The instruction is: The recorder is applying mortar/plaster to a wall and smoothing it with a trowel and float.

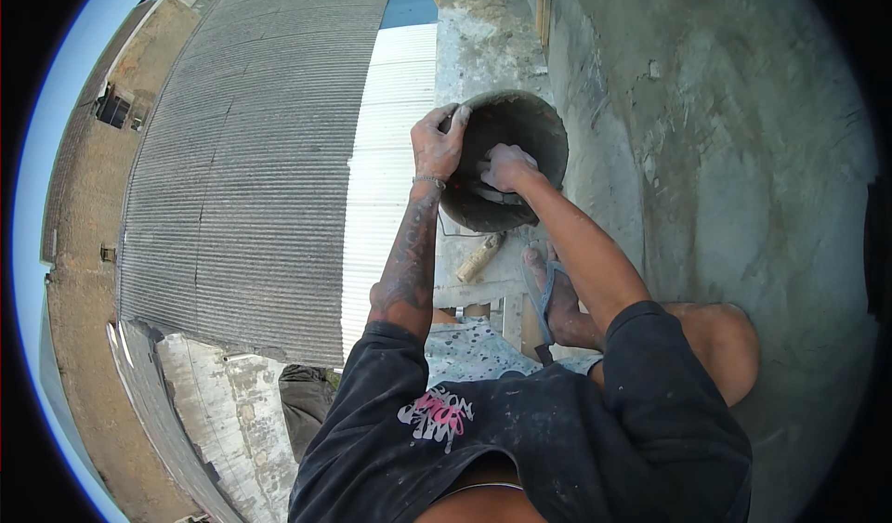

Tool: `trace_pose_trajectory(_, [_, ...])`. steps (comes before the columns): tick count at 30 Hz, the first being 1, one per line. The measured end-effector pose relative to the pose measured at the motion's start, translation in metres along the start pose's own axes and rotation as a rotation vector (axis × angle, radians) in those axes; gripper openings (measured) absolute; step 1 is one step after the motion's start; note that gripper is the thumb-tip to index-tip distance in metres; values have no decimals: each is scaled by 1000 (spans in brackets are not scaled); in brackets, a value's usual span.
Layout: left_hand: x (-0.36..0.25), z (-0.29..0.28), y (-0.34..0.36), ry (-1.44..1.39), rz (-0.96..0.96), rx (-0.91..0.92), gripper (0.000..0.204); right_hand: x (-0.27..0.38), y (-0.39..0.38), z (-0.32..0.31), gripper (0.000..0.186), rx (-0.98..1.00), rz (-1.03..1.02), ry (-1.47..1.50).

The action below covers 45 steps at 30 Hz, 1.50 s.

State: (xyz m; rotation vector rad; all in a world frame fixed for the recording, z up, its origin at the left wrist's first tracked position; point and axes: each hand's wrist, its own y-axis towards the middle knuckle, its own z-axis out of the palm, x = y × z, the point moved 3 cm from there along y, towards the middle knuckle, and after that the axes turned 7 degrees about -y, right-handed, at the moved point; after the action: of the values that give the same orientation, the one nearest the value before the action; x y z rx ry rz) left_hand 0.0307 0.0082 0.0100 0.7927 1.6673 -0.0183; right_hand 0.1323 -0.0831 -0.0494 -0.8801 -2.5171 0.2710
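In the head view, the bucket (546, 137) is over the ledge (478, 49), its mouth facing up toward the wearer and its long axis running roughly along the line of sight. The left hand (439, 143) is clamped on its left rim; the right hand (509, 168) reaches inside, fingers curled, its grip impossible to tell.

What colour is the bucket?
The bucket is dark grey, seen best in the head view.
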Motion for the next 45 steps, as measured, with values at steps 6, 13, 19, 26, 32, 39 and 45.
trace_pose_trajectory(6, [0,4,-2,-23,-70,13,32,-10,14,-31,36,-153,73,125])
trace_pose_trajectory(13, [2,6,-10,-46,-95,40,30,-22,35,2,40,68,203,-17])
trace_pose_trajectory(19, [1,7,-9,-114,-92,69,28,-50,74,51,48,164,46,233])
trace_pose_trajectory(26, [11,-2,-15,-244,-192,-15,32,-46,22,75,30,486,-51,1387])
trace_pose_trajectory(32, [25,-15,-10,-182,-203,-142,33,-36,-6,47,29,596,92,1443])
trace_pose_trajectory(39, [55,-46,4,-344,-360,-201,35,-73,-24,-6,34,265,-473,1898])
trace_pose_trajectory(45, [79,-57,12,-430,-430,-157,34,-139,-40,-8,41,215,-705,2346])
